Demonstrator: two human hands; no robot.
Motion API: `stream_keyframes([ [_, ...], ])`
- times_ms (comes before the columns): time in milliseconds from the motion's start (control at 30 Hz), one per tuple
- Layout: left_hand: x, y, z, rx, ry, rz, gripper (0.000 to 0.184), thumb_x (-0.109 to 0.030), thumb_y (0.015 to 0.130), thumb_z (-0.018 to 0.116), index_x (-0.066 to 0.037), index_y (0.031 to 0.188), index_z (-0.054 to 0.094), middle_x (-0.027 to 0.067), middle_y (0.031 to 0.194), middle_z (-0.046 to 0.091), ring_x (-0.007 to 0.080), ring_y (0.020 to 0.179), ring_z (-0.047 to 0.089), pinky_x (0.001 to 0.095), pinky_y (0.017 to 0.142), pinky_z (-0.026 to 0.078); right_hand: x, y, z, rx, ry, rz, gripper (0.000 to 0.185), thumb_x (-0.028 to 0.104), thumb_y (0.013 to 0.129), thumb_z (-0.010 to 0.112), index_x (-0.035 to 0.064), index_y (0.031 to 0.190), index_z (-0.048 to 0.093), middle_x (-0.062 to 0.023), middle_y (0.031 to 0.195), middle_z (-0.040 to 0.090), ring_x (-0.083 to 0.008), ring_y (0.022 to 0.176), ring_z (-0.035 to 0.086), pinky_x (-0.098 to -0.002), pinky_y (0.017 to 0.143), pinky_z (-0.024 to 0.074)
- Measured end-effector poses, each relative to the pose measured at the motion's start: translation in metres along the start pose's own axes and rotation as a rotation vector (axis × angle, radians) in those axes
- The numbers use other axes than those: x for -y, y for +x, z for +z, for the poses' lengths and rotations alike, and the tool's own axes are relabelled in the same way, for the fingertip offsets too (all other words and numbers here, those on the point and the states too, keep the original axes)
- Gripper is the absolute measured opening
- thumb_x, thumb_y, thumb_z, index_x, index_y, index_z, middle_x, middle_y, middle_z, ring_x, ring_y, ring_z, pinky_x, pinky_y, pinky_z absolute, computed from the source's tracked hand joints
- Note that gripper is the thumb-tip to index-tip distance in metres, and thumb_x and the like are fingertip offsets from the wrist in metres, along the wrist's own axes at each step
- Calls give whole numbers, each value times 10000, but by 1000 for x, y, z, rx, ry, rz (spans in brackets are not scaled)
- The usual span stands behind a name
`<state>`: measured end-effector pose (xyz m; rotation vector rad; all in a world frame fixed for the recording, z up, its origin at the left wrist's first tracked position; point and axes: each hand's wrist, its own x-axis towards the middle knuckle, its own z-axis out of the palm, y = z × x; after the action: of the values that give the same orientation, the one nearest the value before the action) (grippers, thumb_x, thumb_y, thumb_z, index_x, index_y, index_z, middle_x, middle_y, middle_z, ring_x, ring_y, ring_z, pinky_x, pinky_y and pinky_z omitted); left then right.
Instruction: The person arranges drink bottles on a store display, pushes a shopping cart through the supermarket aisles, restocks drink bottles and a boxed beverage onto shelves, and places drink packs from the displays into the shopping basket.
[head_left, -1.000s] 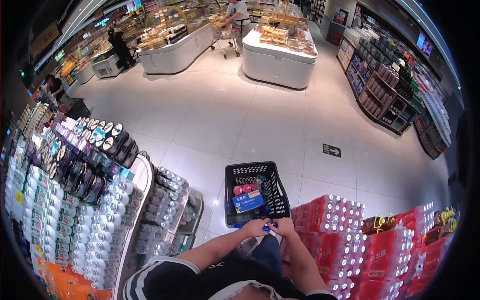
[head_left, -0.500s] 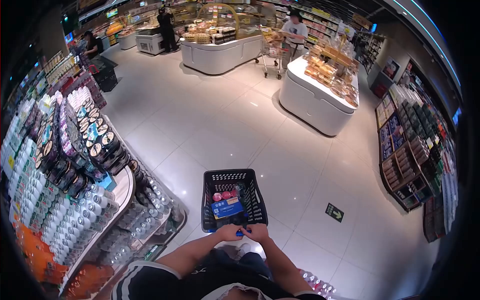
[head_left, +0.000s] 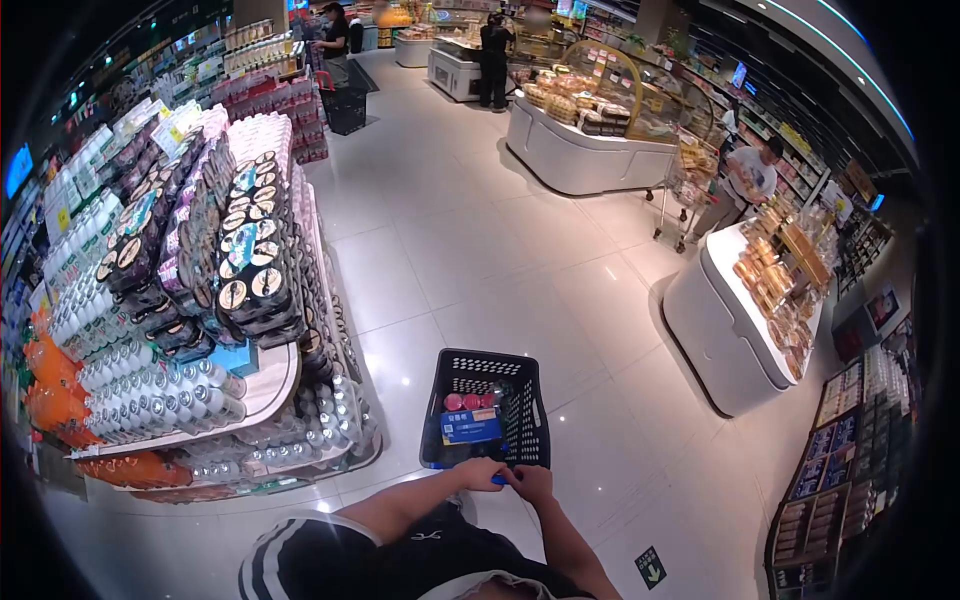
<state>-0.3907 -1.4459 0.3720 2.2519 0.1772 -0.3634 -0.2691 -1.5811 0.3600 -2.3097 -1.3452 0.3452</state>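
On my feed, I find the left hand (head_left: 478, 474) and right hand (head_left: 531, 484) gripping the blue handle (head_left: 499, 480) of a black basket (head_left: 528, 418) containing a blue box (head_left: 470, 427).

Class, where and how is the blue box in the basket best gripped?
Likely by its two short ends, from above: the blue box sits inside the black basket, printed face up, with walls around it but an open top.

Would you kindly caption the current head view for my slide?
Left hand and right hand grip the blue handle of a black basket.
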Motion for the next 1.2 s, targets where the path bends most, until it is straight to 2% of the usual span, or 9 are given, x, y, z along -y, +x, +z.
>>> stream_keyframes([
  [67, 11, 17, -17, -57, -54, -11, 379, -312, 680, 622, -108, 998, 595, 166, 896, 639, 341, 845, 615, 440, 762, 487, -7, 22, -1, 129, -49, 21, 438, 519, 782, 546, 123, 635, 661, -80, 578, 606, -273, 574, 609, -383, 537, 471],
  [200, 20, 45, -55, -163, -1, -31, 411, -354, 681, 618, -77, 983, 590, 166, 880, 640, 345, 835, 615, 438, 737, 493, -28, 85, -2, 181, -102, -15, 438, 541, 783, 528, 151, 639, 664, -78, 599, 613, -280, 588, 611, -388, 556, 475],
  [233, 18, 48, -64, -238, 26, -49, 403, -363, 685, 611, -70, 961, 587, 168, 877, 639, 345, 834, 616, 441, 727, 493, -28, 100, -5, 178, -94, -31, 440, 545, 783, 525, 154, 636, 662, -76, 591, 608, -282, 579, 607, -390, 549, 472],
  [500, 65, 124, -153, -327, -30, -101, 343, -308, 659, 621, -70, 902, 577, 165, 812, 632, 344, 804, 612, 452, 711, 486, -50, 244, -15, 199, -73, -205, 458, 529, 784, 531, 137, 558, 601, -76, 541, 574, -289, 528, 582, -410, 496, 435],
  [633, 99, 161, -209, -360, -30, -176, 382, -358, 656, 628, -79, 911, 575, 166, 811, 631, 348, 790, 611, 460, 696, 483, -51, 331, -15, 202, -18, -268, 438, 509, 782, 536, 129, 582, 624, -90, 545, 579, -293, 543, 592, -406, 513, 450],
  [733, 124, 184, -250, -352, 8, -288, 409, -386, 651, 631, -90, 929, 578, 156, 821, 635, 345, 783, 613, 455, 696, 486, -40, 392, -20, 244, -15, -300, 428, 506, 781, 534, 125, 621, 648, -97, 576, 599, -294, 575, 606, -403, 540, 463],
  [900, 174, 221, -317, -443, -3, -315, 409, -379, 654, 633, -104, 953, 589, 143, 845, 638, 332, 787, 615, 440, 697, 488, -33, 503, -12, 379, -56, -386, 421, 508, 784, 521, 127, 693, 675, -105, 637, 629, -291, 623, 621, -402, 584, 476],
  [1067, 222, 246, -400, -445, 32, -304, 412, -370, 669, 638, -109, 984, 589, 144, 864, 638, 323, 797, 617, 435, 722, 488, -20, 609, 8, 266, -14, -445, 438, 523, 779, 522, 128, 660, 667, -99, 574, 607, -295, 564, 613, -399, 535, 480],
  [1200, 274, 256, -461, -567, 119, -299, 381, -368, 659, 648, -81, 905, 606, 144, 767, 629, 323, 722, 617, 417, 646, 490, 20, 693, 7, 476, -43, -401, 429, 508, 817, 485, 130, 761, 679, -107, 713, 648, -299, 695, 630, -410, 620, 482],
])
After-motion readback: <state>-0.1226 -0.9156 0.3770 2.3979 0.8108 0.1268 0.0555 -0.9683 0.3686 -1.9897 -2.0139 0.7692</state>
